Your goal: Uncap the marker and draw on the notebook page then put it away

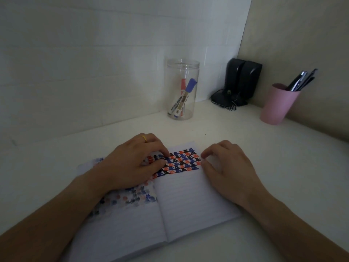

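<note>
- Holding nothing: left hand (130,163) pressing flat, fingers loosely curled, on the open notebook (170,201) near the spine; right hand (226,167) resting empty, fingers curled, on the right page's outer edge.
- Pinning the pages open, with rows of red, blue and black marks (179,161) filling the top of the right page between the two hands, lined paper below lying blank.
- Standing well apart from both hands, beyond the notebook against the wall: clear jar (182,89), lidless, keeping a blue-capped marker (186,96) and a red-capped marker (182,91) leaning inside, caps up.
- Judging the handling: markers likely light, stiff, smooth plastic; best taken by the barrel just under the cap, reaching down through the jar's open mouth, jar probably light enough to tip.
- Sitting off to the right, not in play: pink cup (277,104) of pens and black speakers (239,84) in the corner of the white desk (264,167).
</note>
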Demonstrator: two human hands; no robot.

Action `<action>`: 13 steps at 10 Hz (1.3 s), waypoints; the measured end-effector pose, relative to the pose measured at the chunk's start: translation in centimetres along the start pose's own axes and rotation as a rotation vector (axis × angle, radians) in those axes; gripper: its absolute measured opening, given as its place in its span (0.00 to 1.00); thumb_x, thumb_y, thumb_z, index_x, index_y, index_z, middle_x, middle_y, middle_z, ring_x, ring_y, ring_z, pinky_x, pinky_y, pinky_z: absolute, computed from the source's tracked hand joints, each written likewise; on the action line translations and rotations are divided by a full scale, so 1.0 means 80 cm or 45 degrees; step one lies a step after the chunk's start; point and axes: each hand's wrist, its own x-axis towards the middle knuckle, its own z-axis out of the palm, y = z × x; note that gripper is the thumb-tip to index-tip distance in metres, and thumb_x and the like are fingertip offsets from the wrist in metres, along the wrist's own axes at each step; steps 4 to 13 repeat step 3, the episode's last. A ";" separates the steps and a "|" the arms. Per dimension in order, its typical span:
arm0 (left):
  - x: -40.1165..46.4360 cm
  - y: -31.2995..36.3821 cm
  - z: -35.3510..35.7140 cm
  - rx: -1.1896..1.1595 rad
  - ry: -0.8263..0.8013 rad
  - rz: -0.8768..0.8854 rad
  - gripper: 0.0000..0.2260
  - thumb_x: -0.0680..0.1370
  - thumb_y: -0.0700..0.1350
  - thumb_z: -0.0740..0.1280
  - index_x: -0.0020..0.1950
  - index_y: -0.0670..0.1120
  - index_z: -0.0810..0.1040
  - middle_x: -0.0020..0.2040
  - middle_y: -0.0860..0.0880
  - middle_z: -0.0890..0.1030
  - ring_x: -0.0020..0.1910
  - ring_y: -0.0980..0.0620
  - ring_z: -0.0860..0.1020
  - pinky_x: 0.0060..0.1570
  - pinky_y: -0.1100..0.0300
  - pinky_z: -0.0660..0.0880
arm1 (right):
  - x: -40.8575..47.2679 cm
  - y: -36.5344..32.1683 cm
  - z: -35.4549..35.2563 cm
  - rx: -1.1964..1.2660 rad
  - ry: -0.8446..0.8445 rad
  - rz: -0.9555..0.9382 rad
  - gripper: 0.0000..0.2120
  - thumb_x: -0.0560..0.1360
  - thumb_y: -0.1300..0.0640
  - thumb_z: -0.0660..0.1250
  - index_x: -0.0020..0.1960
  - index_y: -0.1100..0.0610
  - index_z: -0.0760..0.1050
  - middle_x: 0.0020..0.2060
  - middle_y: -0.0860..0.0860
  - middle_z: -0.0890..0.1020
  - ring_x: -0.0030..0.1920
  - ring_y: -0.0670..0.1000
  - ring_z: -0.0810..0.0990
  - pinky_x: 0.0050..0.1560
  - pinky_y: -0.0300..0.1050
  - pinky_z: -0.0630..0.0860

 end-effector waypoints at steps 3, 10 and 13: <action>0.000 -0.001 -0.001 0.014 0.002 -0.008 0.10 0.80 0.56 0.62 0.59 0.59 0.77 0.59 0.59 0.76 0.58 0.58 0.74 0.56 0.53 0.76 | 0.006 -0.004 -0.011 0.263 0.074 0.095 0.07 0.79 0.51 0.68 0.57 0.47 0.80 0.57 0.45 0.80 0.56 0.46 0.78 0.57 0.42 0.76; 0.000 -0.001 -0.001 0.014 0.002 -0.008 0.10 0.80 0.56 0.62 0.59 0.59 0.77 0.59 0.59 0.76 0.58 0.58 0.74 0.56 0.53 0.76 | 0.006 -0.004 -0.011 0.263 0.074 0.095 0.07 0.79 0.51 0.68 0.57 0.47 0.80 0.57 0.45 0.80 0.56 0.46 0.78 0.57 0.42 0.76; 0.000 -0.001 -0.001 0.014 0.002 -0.008 0.10 0.80 0.56 0.62 0.59 0.59 0.77 0.59 0.59 0.76 0.58 0.58 0.74 0.56 0.53 0.76 | 0.006 -0.004 -0.011 0.263 0.074 0.095 0.07 0.79 0.51 0.68 0.57 0.47 0.80 0.57 0.45 0.80 0.56 0.46 0.78 0.57 0.42 0.76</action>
